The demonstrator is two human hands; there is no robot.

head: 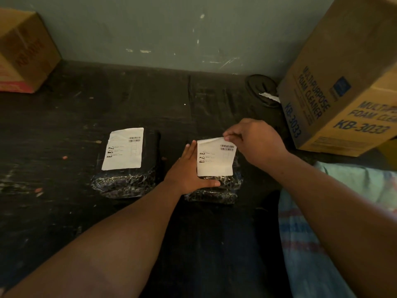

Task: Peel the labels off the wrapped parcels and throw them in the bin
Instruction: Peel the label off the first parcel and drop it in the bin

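In the upper left of the frame a worn brown carton (23, 52) sits on the dark, scuffed floor (64, 211). Left of centre lies the left parcel (129, 179), a flat block in crinkled black film; its label (124, 148), a smooth white rectangle with barcodes, is fully stuck down and untouched.

At centre the left hand (189, 168) lies flat, fingers straight, pressing the side of the right parcel (217, 190) to steady it. That parcel's own sticker (214, 160) is only begun: the right hand (253, 140) pinches its top right corner, and the upper edge curls off the wrap while the rest seems to be stuck fast.

In the upper right a dark round thing with a white scrap on it (263, 91) is perhaps the bin, though it is too dim to say. Beside it leans a large cleaner box (343, 82), with striped cloth (311, 233) below.

So neither label is off yet, and nothing from these two parcels is binned.
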